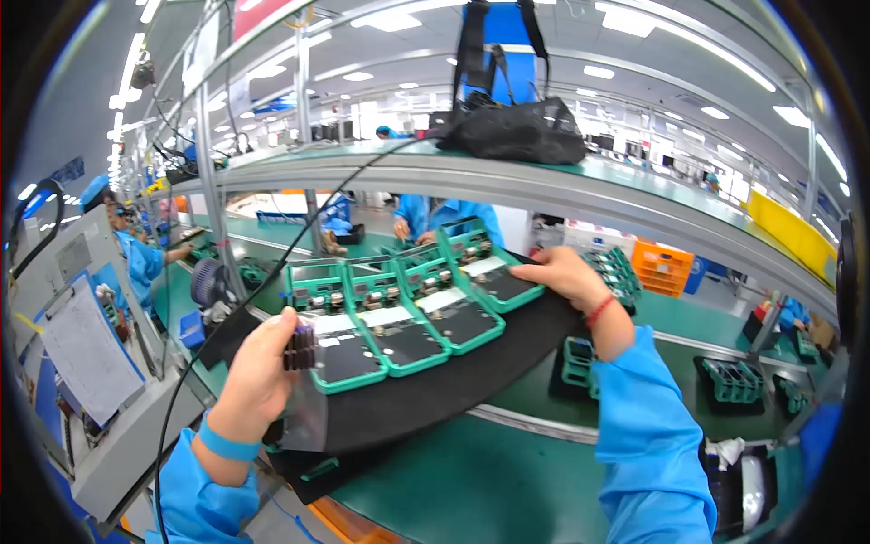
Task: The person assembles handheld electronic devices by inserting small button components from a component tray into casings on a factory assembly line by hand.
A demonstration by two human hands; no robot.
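Several green frames stand in a row on a black mat, each holding a dark phone-like assembly with parts at its upper end. My right hand is closed on the right edge of the rightmost green frame, thumb on top; that frame sits higher than the others. At the left end of the row, my left hand pinches a small stack of thin dark pieces, close beside the leftmost green frame. A clear plastic sheet hangs just below that hand.
A black cable crosses on the left. Beyond the green bench runs a conveyor with more green frames. A metal shelf spans overhead. Co-workers in blue sit opposite and at left. A clipboard stands left; an orange crate stands right.
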